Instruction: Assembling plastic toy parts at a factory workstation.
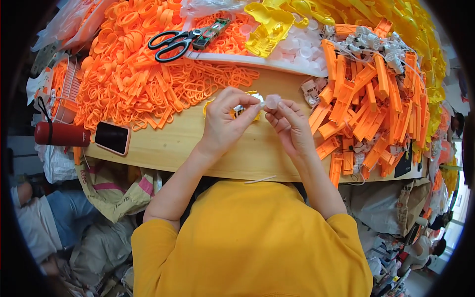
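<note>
Over the middle of the wooden table, my right hand (293,126) pinches a translucent white round cap (272,101) between thumb and fingers. My left hand (225,118) is closed in a pinch right beside the cap. A small whitish bit shows at its fingertips, too small to name. Behind and partly under the left hand lies a yellow plastic shell (257,118) with a shiny silvery part in it, mostly hidden by the fingers.
Orange plastic links and rings (128,74) heap at left, near a phone (113,137) and red flask (62,133). Black-handled scissors (180,42) lie on a white tray (222,58) of small parts. Wired orange pieces (366,99) pile at right; a thin white stick (260,179) lies by the front edge.
</note>
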`<state>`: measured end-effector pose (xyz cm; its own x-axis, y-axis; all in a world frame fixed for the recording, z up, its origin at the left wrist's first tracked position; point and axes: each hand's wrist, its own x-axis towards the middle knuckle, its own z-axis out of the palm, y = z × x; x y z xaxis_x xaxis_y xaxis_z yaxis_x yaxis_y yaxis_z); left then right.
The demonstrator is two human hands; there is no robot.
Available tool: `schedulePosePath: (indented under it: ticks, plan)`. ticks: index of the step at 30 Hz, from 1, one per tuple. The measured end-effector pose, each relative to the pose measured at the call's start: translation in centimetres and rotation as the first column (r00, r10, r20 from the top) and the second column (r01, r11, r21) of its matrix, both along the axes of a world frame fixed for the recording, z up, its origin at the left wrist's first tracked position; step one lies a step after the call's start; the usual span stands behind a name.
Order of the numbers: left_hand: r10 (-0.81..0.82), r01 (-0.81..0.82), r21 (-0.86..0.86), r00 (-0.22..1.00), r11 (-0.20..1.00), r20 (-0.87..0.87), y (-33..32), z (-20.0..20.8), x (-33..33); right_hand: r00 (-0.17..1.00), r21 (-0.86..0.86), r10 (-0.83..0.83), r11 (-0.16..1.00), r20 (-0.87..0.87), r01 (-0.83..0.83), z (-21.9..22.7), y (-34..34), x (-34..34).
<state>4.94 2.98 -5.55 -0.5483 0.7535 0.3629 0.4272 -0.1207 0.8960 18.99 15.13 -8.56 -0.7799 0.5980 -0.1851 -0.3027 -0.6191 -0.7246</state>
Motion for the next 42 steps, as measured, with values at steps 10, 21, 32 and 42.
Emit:
schedulePosePath:
  ticks: [10,21,32,42]
  plan:
    - [-0.001,0.001,-0.001,0.997,1.0,0.08,-0.5,-0.4,0.7,1.0,-0.059,0.029,0.998,-0.004,-0.029,0.8,-2.6,0.0]
    - [-0.006,0.007,-0.007,0.992,1.0,0.123,-0.8,-0.5,1.3,0.996,0.226,0.047,0.974,-0.081,-0.027,-0.3,-3.0,0.3]
    - [0.059,-0.048,0.103,0.992,0.994,-0.108,-0.9,-1.6,1.8,0.995,0.222,0.017,0.975,-0.096,0.005,-0.2,-3.5,0.2]
    - [0.013,-0.015,0.108,1.0,0.994,0.022,-1.2,-1.9,1.8,0.993,0.342,-0.001,0.939,-0.114,0.04,-0.3,-3.9,0.2]
